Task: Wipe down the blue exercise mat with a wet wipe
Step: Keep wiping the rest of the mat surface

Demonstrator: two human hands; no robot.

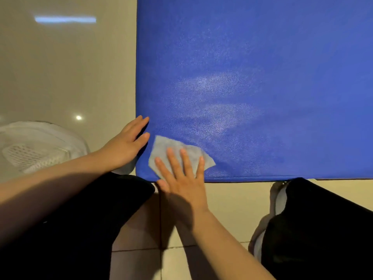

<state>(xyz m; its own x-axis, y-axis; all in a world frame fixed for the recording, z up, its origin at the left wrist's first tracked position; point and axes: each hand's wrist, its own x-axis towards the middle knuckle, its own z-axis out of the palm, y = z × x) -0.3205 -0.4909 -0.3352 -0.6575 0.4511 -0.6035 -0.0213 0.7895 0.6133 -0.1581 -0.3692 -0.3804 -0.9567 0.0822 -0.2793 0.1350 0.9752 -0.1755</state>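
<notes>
While the wet wipe (177,152) lies flat at the near left corner of the blue exercise mat (262,57), the likeliest trouble is the mat sliding on the glossy tiled floor (60,67) under a hard stroke, or the wipe bunching and slipping out from under straight fingers that only press on it; a stroke running off the mat's near edge would drag the wipe onto the floor and dirty it; the right hand (181,174) is spread wide, fingers straight, pressing the wipe down without curling round it; the left hand (127,142) is likewise released, fingers extended against the mat's left edge, seemingly steadying it; a damp sheen shows just beyond the wipe; most of the mat looks dry.
</notes>
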